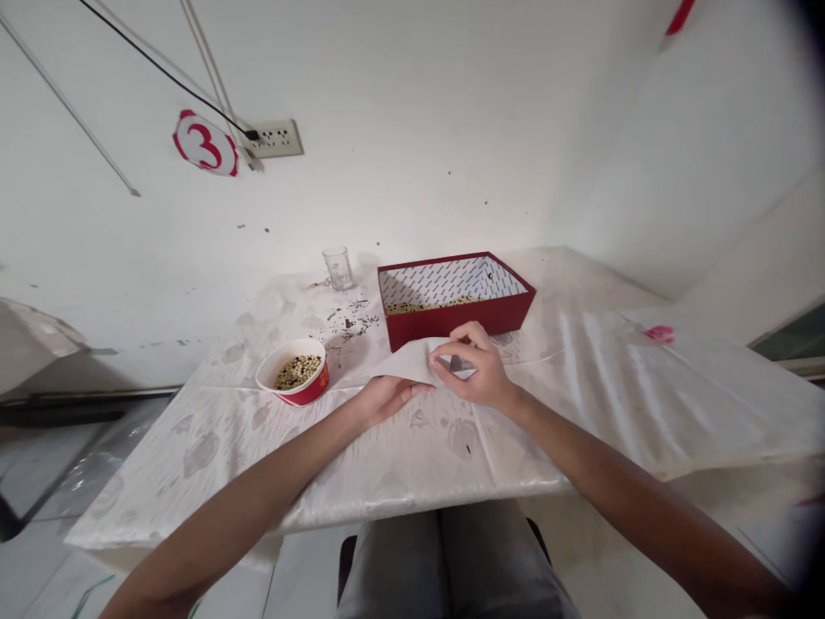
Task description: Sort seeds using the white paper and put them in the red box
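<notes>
Pale tablecloth (412,481), front edge nearer than the fingers (478,335). Red-and-white tub (308,394) of grains (298,371) off to their left; left hand (390,400) under a white sheet (407,359), grip hidden, can't tell. Red box (425,325) just beyond the fingertips, right hand (483,370) pinching the sheet, loads of open cloth rightward.

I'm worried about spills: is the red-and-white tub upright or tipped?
Upright: the tub stands on the tablecloth with its open mouth facing up and grains lying inside.
</notes>
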Motion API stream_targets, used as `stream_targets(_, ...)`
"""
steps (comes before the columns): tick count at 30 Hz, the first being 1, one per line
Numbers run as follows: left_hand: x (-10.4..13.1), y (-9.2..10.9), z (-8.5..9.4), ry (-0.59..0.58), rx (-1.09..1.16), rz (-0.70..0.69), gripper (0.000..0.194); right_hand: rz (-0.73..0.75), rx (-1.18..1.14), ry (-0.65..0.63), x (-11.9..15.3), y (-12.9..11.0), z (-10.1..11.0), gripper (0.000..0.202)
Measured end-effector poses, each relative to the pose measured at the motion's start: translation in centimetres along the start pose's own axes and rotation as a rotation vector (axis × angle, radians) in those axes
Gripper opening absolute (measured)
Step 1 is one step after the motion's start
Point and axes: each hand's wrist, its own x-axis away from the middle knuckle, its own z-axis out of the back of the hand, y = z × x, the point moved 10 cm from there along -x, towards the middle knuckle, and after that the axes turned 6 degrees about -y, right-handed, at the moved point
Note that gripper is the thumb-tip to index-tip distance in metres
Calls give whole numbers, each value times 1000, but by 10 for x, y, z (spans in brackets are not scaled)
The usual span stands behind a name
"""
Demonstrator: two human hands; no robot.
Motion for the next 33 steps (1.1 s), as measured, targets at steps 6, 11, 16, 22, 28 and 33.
stream_targets(6, 0, 1, 2, 0, -22, -15, 41, 0, 23, 11, 2, 2, -1, 17)
stream_targets(11, 1, -5, 7, 65, -15, -10, 43, -58, 26, -6, 3, 9, -5, 17)
stream_targets(16, 1, -17, 12, 81, 25, 71, 41, -98, 39, -61, 4, 15, -16, 14)
stream_targets(22, 1, -10, 11, 112, -29, 8, 43, -100, 38, -29, 3, 15, -11, 12)
stream_targets(28, 0, -4, 7, 90, -74, -74, 40, -71, 61, -32, 3, 14, -11, 11)
stream_targets(33, 2, 4, 8, 160, -150, -128, 47, -80, 79, -75, 4, 15, -16, 9)
